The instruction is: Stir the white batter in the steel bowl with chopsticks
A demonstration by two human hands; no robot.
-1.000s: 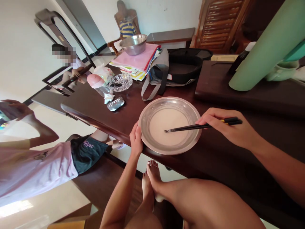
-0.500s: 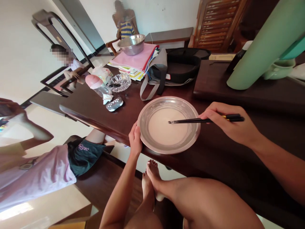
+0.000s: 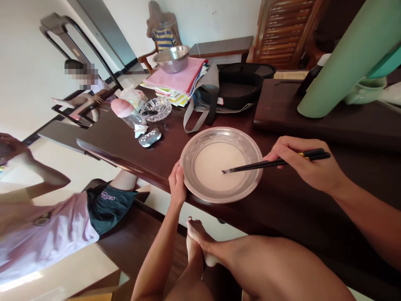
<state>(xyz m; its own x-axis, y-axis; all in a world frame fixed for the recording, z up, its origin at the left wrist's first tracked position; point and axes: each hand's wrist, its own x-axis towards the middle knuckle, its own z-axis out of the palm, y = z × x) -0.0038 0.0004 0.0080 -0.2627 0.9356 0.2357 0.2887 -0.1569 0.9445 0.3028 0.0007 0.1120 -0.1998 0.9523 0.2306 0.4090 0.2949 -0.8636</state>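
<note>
A wide metal bowl (image 3: 254,184) holding a pale, milky liquid (image 3: 216,161) stands at the edge of the dark wooden table. My left hand (image 3: 178,184) grips its left rim, fingers partly hidden beneath the side. In my right hand (image 3: 300,161) is a pair of black chopsticks (image 3: 250,166) with gold bands, held over the right rim. Their tips are at the liquid's surface near the middle of the bowl and carry some whitish stuff.
Behind the bowl are a grey bag (image 3: 206,90), a stack of books (image 3: 175,94) bearing a second metal bowl (image 3: 172,59), a glass ashtray (image 3: 156,109) and a dark case (image 3: 150,137). A green cylinder (image 3: 338,75) rises at right. People sit at left and at the back.
The chopstick tips have moved slightly toward me in the liquid, and my right hand has shifted a little right. My left hand stays on the rim. My feet have moved slightly.
</note>
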